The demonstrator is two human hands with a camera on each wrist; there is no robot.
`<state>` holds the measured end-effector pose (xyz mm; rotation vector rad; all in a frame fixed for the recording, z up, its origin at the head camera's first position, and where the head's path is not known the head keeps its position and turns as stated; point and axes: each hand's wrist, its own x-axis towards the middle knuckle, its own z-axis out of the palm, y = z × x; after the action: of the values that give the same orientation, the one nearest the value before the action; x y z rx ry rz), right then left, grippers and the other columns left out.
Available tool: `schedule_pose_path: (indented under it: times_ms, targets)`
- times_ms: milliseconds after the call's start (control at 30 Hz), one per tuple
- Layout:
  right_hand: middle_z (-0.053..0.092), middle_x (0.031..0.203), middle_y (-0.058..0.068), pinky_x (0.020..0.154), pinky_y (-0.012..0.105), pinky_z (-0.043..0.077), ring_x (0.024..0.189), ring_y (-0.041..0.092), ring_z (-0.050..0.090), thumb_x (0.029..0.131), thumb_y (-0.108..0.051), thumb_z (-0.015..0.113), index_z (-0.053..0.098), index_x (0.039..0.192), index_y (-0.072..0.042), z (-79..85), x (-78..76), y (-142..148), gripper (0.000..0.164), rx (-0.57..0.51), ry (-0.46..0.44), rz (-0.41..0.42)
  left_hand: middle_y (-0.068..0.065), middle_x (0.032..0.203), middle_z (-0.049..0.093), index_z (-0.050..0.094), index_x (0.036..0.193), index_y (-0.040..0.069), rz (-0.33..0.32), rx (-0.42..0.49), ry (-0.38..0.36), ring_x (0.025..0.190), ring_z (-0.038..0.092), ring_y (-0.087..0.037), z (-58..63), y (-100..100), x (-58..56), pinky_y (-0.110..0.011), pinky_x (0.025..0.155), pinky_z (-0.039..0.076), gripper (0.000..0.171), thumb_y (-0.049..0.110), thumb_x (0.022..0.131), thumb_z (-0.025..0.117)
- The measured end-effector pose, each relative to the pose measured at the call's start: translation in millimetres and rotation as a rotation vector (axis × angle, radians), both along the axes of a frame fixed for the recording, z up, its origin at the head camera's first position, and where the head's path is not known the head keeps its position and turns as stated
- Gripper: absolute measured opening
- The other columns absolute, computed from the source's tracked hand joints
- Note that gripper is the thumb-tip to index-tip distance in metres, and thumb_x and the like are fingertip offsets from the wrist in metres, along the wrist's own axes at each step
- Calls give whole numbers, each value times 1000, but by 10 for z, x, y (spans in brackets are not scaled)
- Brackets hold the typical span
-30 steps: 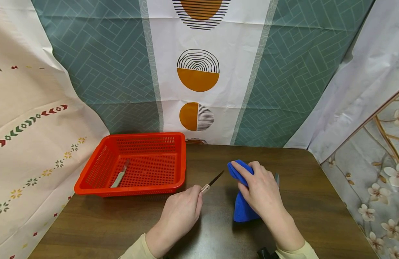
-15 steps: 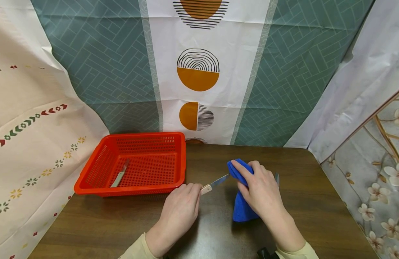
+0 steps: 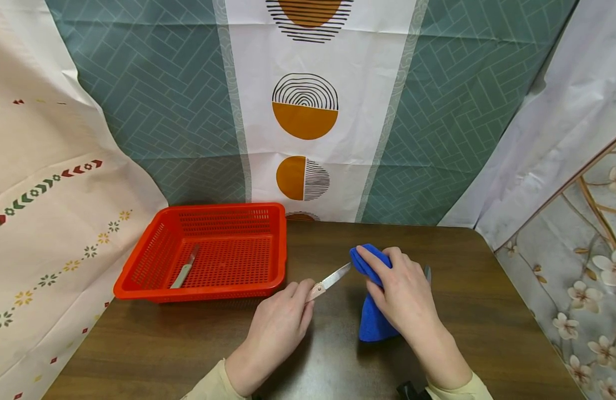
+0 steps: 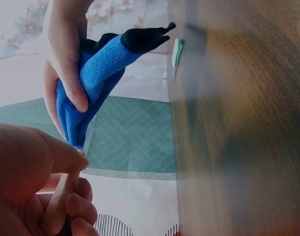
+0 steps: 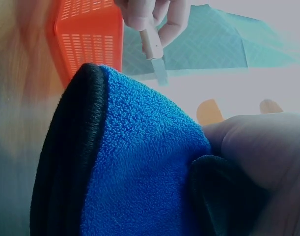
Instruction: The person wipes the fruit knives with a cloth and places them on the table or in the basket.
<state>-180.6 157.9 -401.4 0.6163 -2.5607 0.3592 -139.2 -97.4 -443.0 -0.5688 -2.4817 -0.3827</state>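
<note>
The handle of the knife (image 3: 327, 283) is gripped by the left hand (image 3: 278, 316), with the fingers curled round it; the blade is directed away from the person, up and to the right. The blue cloth (image 3: 375, 321) is clamped between the thumb and fingers of the right hand (image 3: 405, 291), and its lower part hangs free. The two hands are held apart above the table (image 3: 138, 344). The blade tip is positioned just beside the upper edge of the cloth; whether contact is made cannot be told.

A green-handled knife (image 3: 183, 274) is contained in the red basket (image 3: 213, 291), to the left of the hands. A second knife (image 4: 177, 52), also with a green handle, is placed on the table beyond the right hand.

Compared with one second earlier, the held blade has been rotated: a dark, narrow profile was shown then, and a bright flat face is presented now. The right hand and the cloth have been kept in nearly the same position.
</note>
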Motion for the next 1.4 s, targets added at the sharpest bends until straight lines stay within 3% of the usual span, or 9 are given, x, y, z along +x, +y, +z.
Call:
schedule_pose_path:
  times_ms: [533, 833, 1067, 1400]
  targets:
    - [57, 114, 15, 85, 52, 48, 95, 32, 59, 82, -22, 81, 55, 145, -30, 13, 73, -119, 68, 32, 22, 53, 9, 69, 46, 57, 103, 16, 18, -3, -31, 52, 39, -8, 38, -5, 1, -22, 43, 29, 19, 26, 92, 70]
    - [57, 113, 13, 85, 50, 48, 93, 29, 58, 81, -23, 82, 56, 145, -31, 11, 126, -212, 69, 91, 39, 64, 8, 71, 47, 59, 103, 16, 14, -11, -30, 54, 41, -8, 45, -13, -3, -23, 43, 30, 17, 28, 94, 67]
    - [57, 112, 11, 87, 49, 47, 92, 27, 57, 82, -22, 81, 56, 144, -33, -8, 153, -260, 67, 101, 26, 133, 8, 74, 50, 61, 107, 17, 6, -12, -55, 54, 40, -6, 55, -15, 7, -21, 44, 31, 18, 29, 95, 67]
    - [58, 116, 10, 91, 49, 47, 97, 28, 59, 82, -23, 82, 57, 143, -35, -40, 172, -309, 68, 122, 16, 191, 7, 74, 52, 62, 110, 16, -5, -17, -34, 55, 45, -8, 40, -13, 8, -23, 45, 34, 21, 29, 95, 68]
